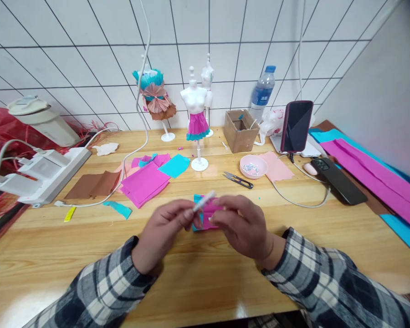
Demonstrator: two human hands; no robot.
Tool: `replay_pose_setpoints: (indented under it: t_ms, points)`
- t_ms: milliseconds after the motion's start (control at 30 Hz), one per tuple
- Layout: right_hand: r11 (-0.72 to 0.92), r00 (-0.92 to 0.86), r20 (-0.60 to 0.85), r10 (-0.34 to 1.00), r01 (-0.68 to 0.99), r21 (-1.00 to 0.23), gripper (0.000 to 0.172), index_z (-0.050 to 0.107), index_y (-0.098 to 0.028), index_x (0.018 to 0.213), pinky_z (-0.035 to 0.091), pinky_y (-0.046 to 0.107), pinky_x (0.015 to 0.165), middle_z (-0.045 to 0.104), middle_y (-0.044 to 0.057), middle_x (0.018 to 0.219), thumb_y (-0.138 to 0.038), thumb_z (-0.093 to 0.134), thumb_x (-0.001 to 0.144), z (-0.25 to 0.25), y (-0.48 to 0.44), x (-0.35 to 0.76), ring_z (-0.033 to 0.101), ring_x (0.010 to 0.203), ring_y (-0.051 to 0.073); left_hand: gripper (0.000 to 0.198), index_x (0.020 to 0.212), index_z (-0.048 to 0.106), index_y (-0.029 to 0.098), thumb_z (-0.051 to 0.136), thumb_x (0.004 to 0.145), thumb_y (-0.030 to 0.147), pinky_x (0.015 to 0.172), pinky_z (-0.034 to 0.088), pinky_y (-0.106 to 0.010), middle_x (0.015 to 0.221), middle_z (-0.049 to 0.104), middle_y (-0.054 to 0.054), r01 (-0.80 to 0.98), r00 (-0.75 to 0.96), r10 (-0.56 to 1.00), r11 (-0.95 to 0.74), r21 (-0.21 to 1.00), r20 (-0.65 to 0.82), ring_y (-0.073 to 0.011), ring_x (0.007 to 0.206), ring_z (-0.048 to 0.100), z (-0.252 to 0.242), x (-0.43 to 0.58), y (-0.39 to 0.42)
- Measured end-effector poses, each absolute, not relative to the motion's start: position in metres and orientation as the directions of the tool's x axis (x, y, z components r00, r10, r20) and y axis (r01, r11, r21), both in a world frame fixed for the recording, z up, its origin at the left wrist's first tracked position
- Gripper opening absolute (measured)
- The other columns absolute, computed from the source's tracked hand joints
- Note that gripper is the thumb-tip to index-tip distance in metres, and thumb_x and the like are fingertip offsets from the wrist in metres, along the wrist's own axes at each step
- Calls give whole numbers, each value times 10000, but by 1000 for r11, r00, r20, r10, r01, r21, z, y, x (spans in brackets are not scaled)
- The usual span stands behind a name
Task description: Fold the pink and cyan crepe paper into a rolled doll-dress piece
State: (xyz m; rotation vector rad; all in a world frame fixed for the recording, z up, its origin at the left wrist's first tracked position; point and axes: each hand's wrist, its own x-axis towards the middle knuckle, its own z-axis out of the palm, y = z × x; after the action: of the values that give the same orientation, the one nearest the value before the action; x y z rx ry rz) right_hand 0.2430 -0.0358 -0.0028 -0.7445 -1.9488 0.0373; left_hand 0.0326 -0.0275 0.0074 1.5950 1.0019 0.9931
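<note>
Both my hands meet over the wooden table [198,282] near its front middle. My left hand [164,232] is closed, pinching a thin white stick [204,200] that slants up to the right. My right hand [242,225] is closed on a small folded piece of pink and teal crepe paper [207,214], held between the two hands. The stick's tip lies over the paper's top edge.
A white mannequin in a pink skirt [197,119] stands behind the hands, thread snips [238,180] and a pink dish [253,166] to its right. Paper sheets [146,181] lie left, a cardboard box [241,130], phones [296,126] and paper strips [372,177] right, a power strip [44,171] far left.
</note>
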Motion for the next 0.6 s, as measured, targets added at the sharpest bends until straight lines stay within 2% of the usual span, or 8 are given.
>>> replay_pose_setpoints:
  t_ms: [67, 133, 200, 333, 400, 467, 533, 600]
  points:
    - [706, -195, 697, 691, 391, -591, 108, 673, -221, 872, 531, 274, 734, 702, 27, 900, -149, 597, 897, -2, -30, 247, 635, 793, 140, 234, 1011, 711, 218, 576, 893, 368, 762, 520, -312, 841, 740, -39, 402, 207, 946, -316, 859, 251, -185, 776, 662, 9, 10, -8]
    - [548, -136, 534, 835, 308, -778, 92, 679, -219, 816, 526, 266, 678, 698, 0, 780, -171, 628, 875, -2, -21, 250, 634, 729, 137, 264, 955, 753, 215, 598, 852, 402, 895, 488, -391, 949, 740, -76, 700, 233, 902, -415, 582, 363, -246, 921, 652, 6, -19, 18]
    - [399, -99, 387, 917, 259, -880, 82, 690, -216, 789, 519, 272, 658, 701, -5, 752, -190, 640, 849, -3, -13, 253, 632, 709, 144, 341, 983, 762, 220, 512, 871, 422, 904, 484, -432, 947, 724, -93, 829, 300, 896, -415, 374, 329, -276, 951, 635, 0, -47, 42]
    - [198, -132, 177, 975, 173, -965, 87, 702, -201, 784, 504, 284, 668, 697, 7, 759, -255, 638, 806, -4, -6, 255, 622, 722, 153, 422, 1150, 700, 193, 504, 850, 417, 996, 445, -486, 1119, 700, -112, 922, 277, 936, -322, 214, 218, -317, 1115, 589, -10, -68, 58]
    - [102, -214, 71, 974, 141, -985, 119, 698, -192, 791, 486, 278, 657, 681, 7, 748, -292, 635, 794, -5, -6, 254, 599, 701, 144, 433, 1149, 695, 192, 571, 816, 439, 1013, 427, -492, 1172, 675, -112, 924, 244, 923, -314, 219, 298, -322, 1140, 570, -5, -55, 49]
    - [27, -278, -12, 961, 136, -990, 150, 686, -182, 802, 464, 268, 640, 660, 3, 743, -319, 627, 792, -5, -7, 252, 568, 679, 133, 360, 1051, 726, 195, 566, 850, 447, 980, 445, -443, 1103, 692, -95, 873, 199, 898, -345, 346, 393, -279, 1066, 601, 7, -29, 34]
    - [-1, -297, -46, 954, 149, -989, 161, 664, -176, 802, 439, 257, 615, 633, -4, 731, -328, 613, 798, -7, -9, 250, 534, 658, 123, 332, 919, 738, 189, 513, 905, 433, 844, 499, -336, 947, 723, -70, 704, 298, 912, -410, 580, 284, -211, 910, 646, 17, 1, 19]
    - [2, -295, -48, 954, 168, -986, 154, 642, -173, 801, 413, 246, 586, 604, -14, 709, -320, 598, 808, -9, -10, 248, 501, 632, 115, 343, 860, 743, 184, 507, 915, 427, 759, 493, -294, 853, 723, -59, 565, 457, 874, -427, 707, 162, -186, 823, 648, 22, 28, 8]
